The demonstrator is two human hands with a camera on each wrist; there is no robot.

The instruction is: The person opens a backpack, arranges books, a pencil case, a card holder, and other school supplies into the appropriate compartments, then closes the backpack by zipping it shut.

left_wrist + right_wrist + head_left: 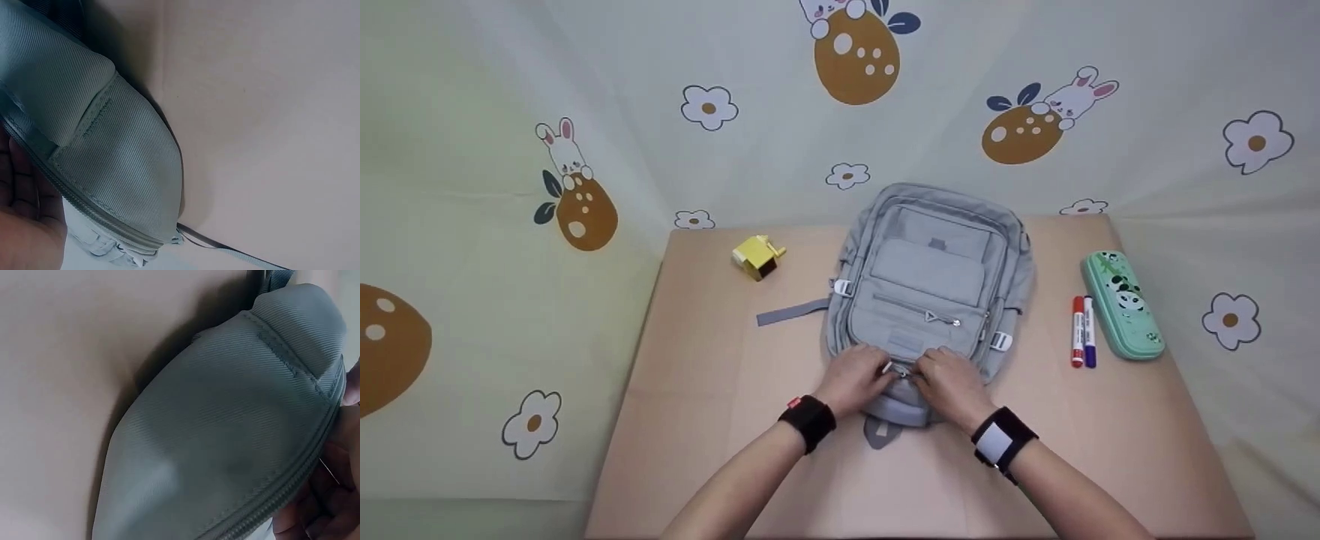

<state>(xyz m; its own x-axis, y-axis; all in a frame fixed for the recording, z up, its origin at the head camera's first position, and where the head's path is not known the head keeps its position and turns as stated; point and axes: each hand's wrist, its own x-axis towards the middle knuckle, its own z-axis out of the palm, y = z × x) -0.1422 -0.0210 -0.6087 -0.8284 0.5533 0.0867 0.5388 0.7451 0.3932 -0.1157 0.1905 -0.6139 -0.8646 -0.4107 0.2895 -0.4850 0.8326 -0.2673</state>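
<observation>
Backpack (930, 262) lies at the centre of the frame, left hand (853, 379) and right hand (952, 384) both pinching its zip (904, 373) lower down; tugging at a slant could jam the zip or drag everything askew

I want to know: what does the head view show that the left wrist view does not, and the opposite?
Only the head view shows the yellow pencil sharpener, red marker, blue marker, green panda pencil case and right hand. Only the left wrist view shows the fine ribbing of the fabric clearly. Both show the gray backpack, left hand and tabletop.
</observation>
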